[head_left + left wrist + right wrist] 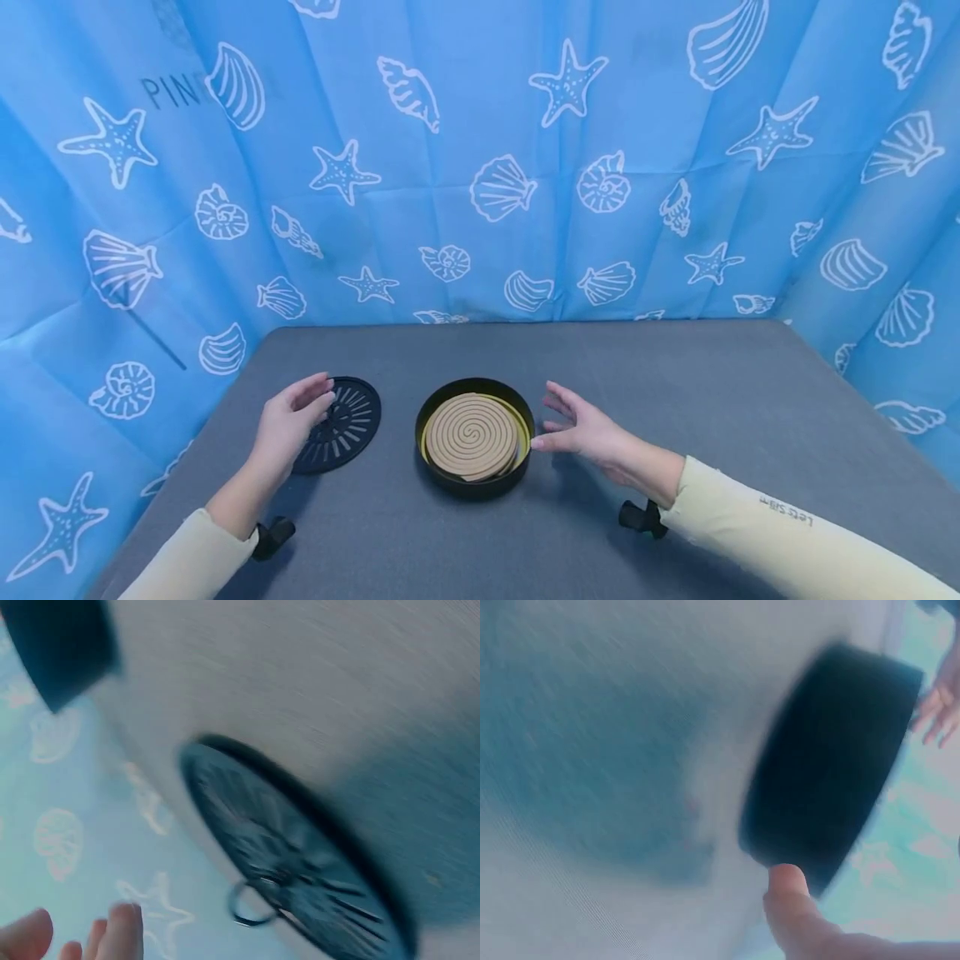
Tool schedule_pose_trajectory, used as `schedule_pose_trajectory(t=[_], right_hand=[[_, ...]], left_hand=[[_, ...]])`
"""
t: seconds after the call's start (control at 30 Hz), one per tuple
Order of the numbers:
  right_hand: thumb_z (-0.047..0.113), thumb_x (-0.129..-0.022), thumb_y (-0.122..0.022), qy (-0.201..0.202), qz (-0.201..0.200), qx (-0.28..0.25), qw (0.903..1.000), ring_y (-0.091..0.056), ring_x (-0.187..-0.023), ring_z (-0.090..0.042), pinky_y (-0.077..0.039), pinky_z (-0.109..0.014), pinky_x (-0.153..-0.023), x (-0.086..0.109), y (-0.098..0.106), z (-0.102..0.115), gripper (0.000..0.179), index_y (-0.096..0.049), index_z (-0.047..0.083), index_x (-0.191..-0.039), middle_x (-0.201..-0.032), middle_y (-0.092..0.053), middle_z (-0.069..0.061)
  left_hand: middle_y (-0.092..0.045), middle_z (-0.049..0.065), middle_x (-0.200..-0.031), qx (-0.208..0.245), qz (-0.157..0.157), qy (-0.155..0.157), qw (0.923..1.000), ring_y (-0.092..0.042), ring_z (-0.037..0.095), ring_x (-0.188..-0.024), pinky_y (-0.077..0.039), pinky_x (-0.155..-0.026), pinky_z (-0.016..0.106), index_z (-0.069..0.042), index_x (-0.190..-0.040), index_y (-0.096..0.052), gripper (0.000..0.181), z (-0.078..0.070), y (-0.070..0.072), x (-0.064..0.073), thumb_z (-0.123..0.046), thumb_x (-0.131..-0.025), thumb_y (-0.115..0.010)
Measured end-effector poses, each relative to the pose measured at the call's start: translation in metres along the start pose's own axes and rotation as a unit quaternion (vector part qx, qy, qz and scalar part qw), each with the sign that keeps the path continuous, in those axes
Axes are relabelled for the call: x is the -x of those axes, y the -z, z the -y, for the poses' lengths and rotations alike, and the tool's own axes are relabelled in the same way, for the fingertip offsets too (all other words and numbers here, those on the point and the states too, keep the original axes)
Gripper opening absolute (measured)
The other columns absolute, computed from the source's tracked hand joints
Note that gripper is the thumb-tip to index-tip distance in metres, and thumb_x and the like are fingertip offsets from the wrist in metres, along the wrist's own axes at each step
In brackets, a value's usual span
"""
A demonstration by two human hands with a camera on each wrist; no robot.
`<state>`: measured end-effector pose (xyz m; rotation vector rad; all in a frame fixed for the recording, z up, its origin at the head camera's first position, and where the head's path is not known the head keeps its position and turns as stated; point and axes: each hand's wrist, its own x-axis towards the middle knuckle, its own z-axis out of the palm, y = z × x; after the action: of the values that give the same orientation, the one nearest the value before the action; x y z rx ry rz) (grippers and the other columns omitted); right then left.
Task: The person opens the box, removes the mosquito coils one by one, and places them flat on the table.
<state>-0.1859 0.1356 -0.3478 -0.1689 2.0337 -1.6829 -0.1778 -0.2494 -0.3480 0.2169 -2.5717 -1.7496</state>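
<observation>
A round black tin (pixel 474 492) stands on the table, holding several tan mosquito coils (pixel 471 435) stacked inside with yellow showing around their edge. To its left lies a black slotted lid (pixel 347 433), whose small wire ring (pixel 251 904) stands up at its centre in the left wrist view. My left hand (pixel 287 421) hovers by the lid with loosely curved fingers and nothing between them. Beside the tin's right side is my right hand (pixel 581 432), fingers spread, its thumb (pixel 787 892) right at the tin's wall. The tin's dark side fills the middle of the right wrist view.
The grey cloth-covered table (pixel 637 367) extends around the tin. A blue curtain (pixel 480 125) with white seashells and starfish hangs behind and at both sides. Black wrist straps (pixel 642 518) sit below the cream sleeves (pixel 750 517).
</observation>
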Motion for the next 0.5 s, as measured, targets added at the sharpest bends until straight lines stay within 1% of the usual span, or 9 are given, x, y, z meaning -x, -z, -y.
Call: schedule_pose_trajectory(t=[0.1, 0.13, 0.27, 0.33, 0.4, 0.5], right_hand=[[0.007, -0.091, -0.066, 0.005, -0.014, -0.005, 0.9999, -0.037, -0.134, -0.043, -0.038, -0.054, -0.104, 0.001, 0.004, 0.007, 0.081, -0.014, 0.000, -0.153, -0.154, -0.022, -0.028], [0.007, -0.092, -0.065, 0.006, -0.018, -0.007, 0.9998, -0.040, -0.133, -0.042, -0.039, -0.053, -0.102, 0.001, 0.005, 0.009, 0.079, -0.016, 0.000, -0.153, -0.153, -0.025, -0.029], [0.006, -0.095, -0.060, 0.016, -0.017, -0.037, 0.9990, -0.044, -0.129, -0.040, -0.040, -0.051, -0.103, -0.002, 0.005, 0.015, 0.069, -0.020, -0.004, -0.150, -0.148, -0.033, -0.031], [0.005, -0.097, -0.056, 0.018, -0.007, -0.058, 0.9981, -0.044, -0.129, -0.039, -0.039, -0.050, -0.104, -0.005, 0.005, 0.018, 0.065, -0.020, -0.006, -0.150, -0.147, -0.034, -0.031], [0.004, -0.098, -0.052, 0.015, 0.005, -0.079, 0.9968, -0.043, -0.131, -0.040, -0.037, -0.050, -0.106, -0.009, 0.004, 0.020, 0.062, -0.021, -0.007, -0.149, -0.148, -0.033, -0.031], [0.003, -0.098, -0.050, 0.008, 0.022, -0.098, 0.9949, -0.040, -0.133, -0.040, -0.036, -0.049, -0.107, -0.013, 0.003, 0.022, 0.059, -0.022, -0.009, -0.149, -0.149, -0.032, -0.031]], left_hand=[[-0.043, 0.022, -0.146, 0.018, 0.043, -0.009, 0.9989, -0.045, 0.031, -0.131, -0.046, -0.099, 0.034, 0.000, -0.148, -0.035, 0.050, -0.008, -0.008, 0.005, -0.019, -0.104, -0.048], [-0.043, 0.021, -0.146, 0.018, 0.058, -0.012, 0.9981, -0.045, 0.031, -0.131, -0.046, -0.098, 0.034, -0.001, -0.148, -0.034, 0.051, -0.009, -0.012, 0.006, -0.020, -0.103, -0.049], [-0.039, 0.021, -0.149, 0.036, 0.124, -0.018, 0.9915, -0.043, 0.034, -0.133, -0.043, -0.101, 0.040, -0.001, -0.150, -0.032, 0.053, -0.012, -0.026, 0.006, -0.016, -0.103, -0.051], [-0.037, 0.021, -0.150, 0.054, 0.150, -0.010, 0.9871, -0.041, 0.035, -0.134, -0.042, -0.102, 0.042, -0.001, -0.150, -0.031, 0.054, -0.012, -0.033, 0.005, -0.013, -0.102, -0.051], [-0.034, 0.022, -0.152, 0.082, 0.172, 0.007, 0.9816, -0.039, 0.037, -0.135, -0.040, -0.103, 0.045, -0.001, -0.150, -0.031, 0.053, -0.012, -0.041, 0.003, -0.010, -0.101, -0.051], [-0.032, 0.021, -0.153, 0.105, 0.188, 0.034, 0.9760, -0.035, 0.038, -0.137, -0.038, -0.105, 0.047, 0.000, -0.150, -0.031, 0.053, -0.010, -0.052, 0.001, -0.006, -0.101, -0.051]])
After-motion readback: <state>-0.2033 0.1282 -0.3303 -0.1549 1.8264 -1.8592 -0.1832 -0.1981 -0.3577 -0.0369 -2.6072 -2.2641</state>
